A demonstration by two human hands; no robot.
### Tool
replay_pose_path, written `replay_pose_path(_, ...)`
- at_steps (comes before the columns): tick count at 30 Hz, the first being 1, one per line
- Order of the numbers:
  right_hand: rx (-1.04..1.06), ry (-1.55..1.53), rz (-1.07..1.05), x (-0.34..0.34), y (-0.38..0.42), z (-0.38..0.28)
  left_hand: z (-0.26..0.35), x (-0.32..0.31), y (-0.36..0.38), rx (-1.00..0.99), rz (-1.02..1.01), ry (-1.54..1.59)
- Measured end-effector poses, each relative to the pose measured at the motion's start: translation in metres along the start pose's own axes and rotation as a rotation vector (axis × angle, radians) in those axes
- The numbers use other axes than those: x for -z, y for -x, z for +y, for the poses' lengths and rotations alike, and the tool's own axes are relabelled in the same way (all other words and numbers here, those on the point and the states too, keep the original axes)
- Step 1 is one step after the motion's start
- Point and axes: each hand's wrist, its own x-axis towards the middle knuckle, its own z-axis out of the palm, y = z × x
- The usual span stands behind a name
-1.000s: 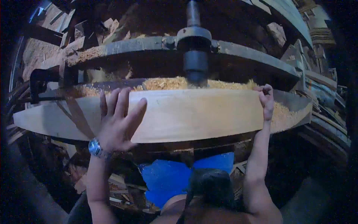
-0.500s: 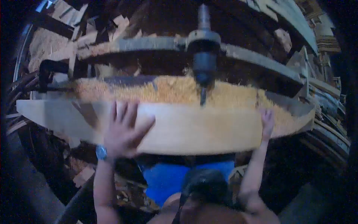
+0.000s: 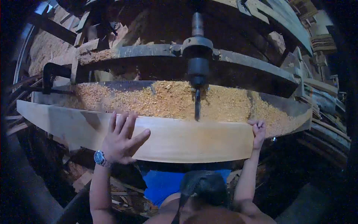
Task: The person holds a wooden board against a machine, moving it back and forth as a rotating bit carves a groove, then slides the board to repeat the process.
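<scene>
A long pale wooden board [image 3: 194,140] with a curved lower edge lies across the front of the work table. My left hand [image 3: 123,136] rests on its left-middle part, fingers spread, a watch [image 3: 99,157] on the wrist. At the board's right end, my right hand [image 3: 258,130] has its fingers curled around the corner. Between the hands, a drill bit [image 3: 197,106] points down from a dark chuck [image 3: 198,69], its tip right at the board's far edge.
Wood shavings [image 3: 167,99] cover the table behind the board. A beam [image 3: 257,61] runs across behind the chuck. At the left stands a black clamp [image 3: 48,76]. Scrap wood [image 3: 324,130] is stacked at the right. Below the board are blue cloth [image 3: 162,184] and a dark cap [image 3: 204,186].
The view has shifted and sharpened. More of the drill bit's length shows above the board's far edge. My right hand and the board's right side appear lower; both hands keep their places on the board.
</scene>
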Motion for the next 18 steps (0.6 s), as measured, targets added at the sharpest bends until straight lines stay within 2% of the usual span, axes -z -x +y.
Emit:
replay_pose_path(2, 0.068, 0.141, 0.035, -0.022, -0.014, -0.006, -0.01, 0.003, -0.012, 0.007, -0.074, -0.089)
replay_pose_path(3, 0.063, 0.176, -0.014, -0.042, -0.048, -0.019, -0.029, 0.003, -0.024, -0.001, 0.005, 0.003)
replay_pose_path(5, 0.016, 0.151, -0.164, -0.063, -0.094, -0.04, -0.024, 0.022, -0.041, 0.04, 0.083, 0.031)
replay_pose_path(8, 0.008, -0.06, -0.031, -0.05, -0.035, -0.025, -0.016, 0.011, -0.019, 0.026, 0.107, 0.057)
replay_pose_path(10, -0.032, -0.167, -0.033, -0.03, 0.016, -0.014, -0.006, -0.006, 0.01, -0.004, 0.063, -0.032)
replay_pose_path(13, -0.073, -0.181, 0.024, -0.045, 0.027, -0.026, -0.008, -0.003, 0.015, -0.027, -0.011, -0.037)
replay_pose_path(14, -0.043, -0.009, 0.036, -0.05, 0.003, -0.027, -0.018, -0.004, 0.002, 0.007, -0.009, -0.054)
replay_pose_path(16, -0.014, 0.006, -0.064, -0.076, -0.073, -0.038, -0.041, 0.006, -0.032, 0.049, 0.074, -0.007)
replay_pose_path(17, -0.024, -0.157, -0.171, -0.093, -0.091, -0.045, -0.04, 0.012, -0.038, 0.057, 0.077, 0.053)
replay_pose_path(18, -0.032, -0.087, -0.081, -0.091, -0.076, -0.042, -0.038, 0.019, -0.038, 0.061, 0.078, 0.106)
